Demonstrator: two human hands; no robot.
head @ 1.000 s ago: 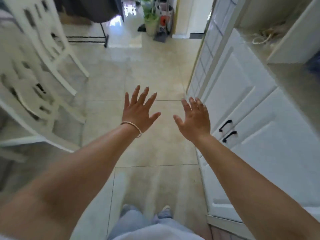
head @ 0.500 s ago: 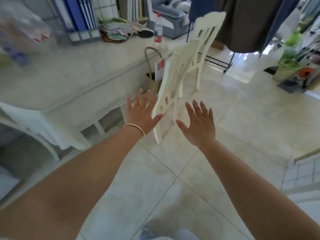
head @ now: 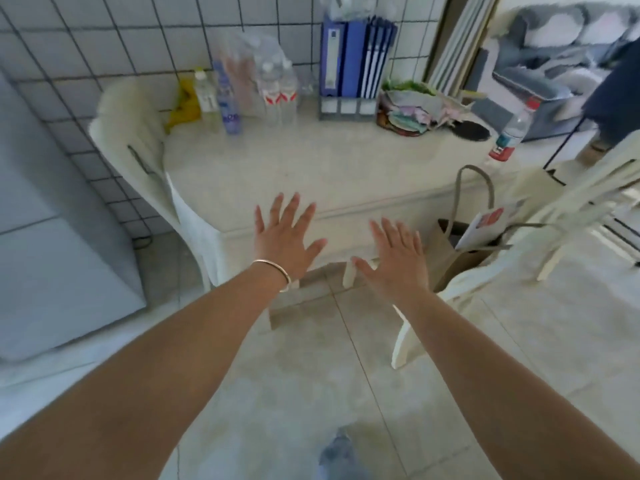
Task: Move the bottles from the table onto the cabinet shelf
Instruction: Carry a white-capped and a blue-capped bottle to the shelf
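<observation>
Nearest the camera, two bare forearms reach forward over the pale tiled floor (head: 311, 368). The left hand (head: 284, 242), with a thin bangle (head: 273, 268) on its wrist, is spread wide with straight fingers and holds nothing; it hangs in front of the near edge of the table. The right hand (head: 394, 261), at 3 o'clock from the left and apart from it, is likewise flat and spread, holding nothing.

Just past the right hand, at 2 o'clock, a brown paper bag (head: 457, 251) with long handles stands against the table's near edge, papers poking out of it. Beside it at 3 o'clock stands a cream chair (head: 581, 202); a second cream chair (head: 138, 157) sits at the table's left end, at 10 o'clock from the hands.

The cream table (head: 329, 168) stretches ahead at 12 o'clock. On its right corner, at 1 o'clock, one water bottle with a red cap (head: 509, 133) stands upright, well apart from the others. At the far edge against the tiled wall (head: 104, 39), at 11 o'clock, a group of bottles (head: 249, 95) stands upright close together: a yellowish one, a blue-labelled one and clear ones with red-and-white labels; blur hides their exact count. To their right stand blue file folders (head: 356, 53) in a rack, then a heap of coloured papers (head: 408, 105). A grey sofa (head: 554, 39) lies beyond at 1 o'clock.
</observation>
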